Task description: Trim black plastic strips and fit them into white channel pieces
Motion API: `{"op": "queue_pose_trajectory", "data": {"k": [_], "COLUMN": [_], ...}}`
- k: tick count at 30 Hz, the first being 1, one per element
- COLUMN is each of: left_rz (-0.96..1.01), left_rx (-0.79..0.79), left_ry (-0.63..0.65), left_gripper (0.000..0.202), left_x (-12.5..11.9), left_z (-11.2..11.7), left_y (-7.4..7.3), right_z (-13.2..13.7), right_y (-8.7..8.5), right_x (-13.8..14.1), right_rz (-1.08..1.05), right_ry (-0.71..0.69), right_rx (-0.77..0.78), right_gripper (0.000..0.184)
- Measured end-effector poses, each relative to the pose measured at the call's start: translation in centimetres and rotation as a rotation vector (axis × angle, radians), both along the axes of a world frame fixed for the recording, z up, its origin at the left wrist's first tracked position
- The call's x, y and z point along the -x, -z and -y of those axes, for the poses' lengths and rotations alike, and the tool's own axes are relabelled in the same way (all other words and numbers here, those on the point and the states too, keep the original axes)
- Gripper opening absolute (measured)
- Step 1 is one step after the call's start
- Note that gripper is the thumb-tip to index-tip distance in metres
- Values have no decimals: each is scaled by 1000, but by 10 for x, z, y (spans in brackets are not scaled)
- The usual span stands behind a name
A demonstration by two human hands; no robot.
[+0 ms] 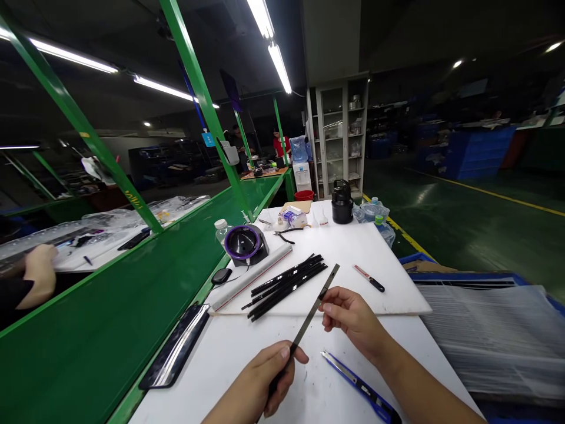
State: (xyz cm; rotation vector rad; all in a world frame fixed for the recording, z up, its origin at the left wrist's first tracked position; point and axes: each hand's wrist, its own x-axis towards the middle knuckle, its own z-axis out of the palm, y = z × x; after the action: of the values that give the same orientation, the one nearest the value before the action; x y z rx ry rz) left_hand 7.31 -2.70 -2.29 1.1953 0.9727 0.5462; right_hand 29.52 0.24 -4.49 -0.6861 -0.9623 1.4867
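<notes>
A long, narrow dark strip point(308, 321) slants across the table in front of me, held by both hands. My left hand point(276, 377) is closed around its lower end, the thumb lying on top. Higher up, my right hand point(346, 318) pinches the strip between thumb and fingers. Beyond my hands, several glossy black strips point(289, 284) lie in a loose bundle on a white foam sheet point(353, 253). A blue utility knife point(353, 380) rests on the white table point(229, 359) below my right hand. Further off lies a red-and-black knife point(369, 278).
Left of the bundle are a long pale bar point(253, 277), a black fan with a purple ring point(243, 242) and a glossy black panel point(176, 347). Pliers point(285, 236) and a black canister point(342, 203) are further back. A crate of clear sheets point(498, 330) stands right; another person's arm point(39, 274) shows left.
</notes>
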Motion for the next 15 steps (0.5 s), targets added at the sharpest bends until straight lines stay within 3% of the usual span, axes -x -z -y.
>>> {"op": "queue_pose_trajectory", "data": {"k": [9,15], "left_rz": [23,40], "left_rx": [10,41], "left_ry": [-25,25], "left_gripper": [40,44], "left_x": [-9,-12], "left_z": [4,10], "left_y": [-2,-16], "right_z": [2,11], "right_y": [-2,-13], "right_x": [2,3], "right_rz": [25,-20], "right_ry": [48,47], "right_rx": [-10,-55], "right_gripper": [31,27]}}
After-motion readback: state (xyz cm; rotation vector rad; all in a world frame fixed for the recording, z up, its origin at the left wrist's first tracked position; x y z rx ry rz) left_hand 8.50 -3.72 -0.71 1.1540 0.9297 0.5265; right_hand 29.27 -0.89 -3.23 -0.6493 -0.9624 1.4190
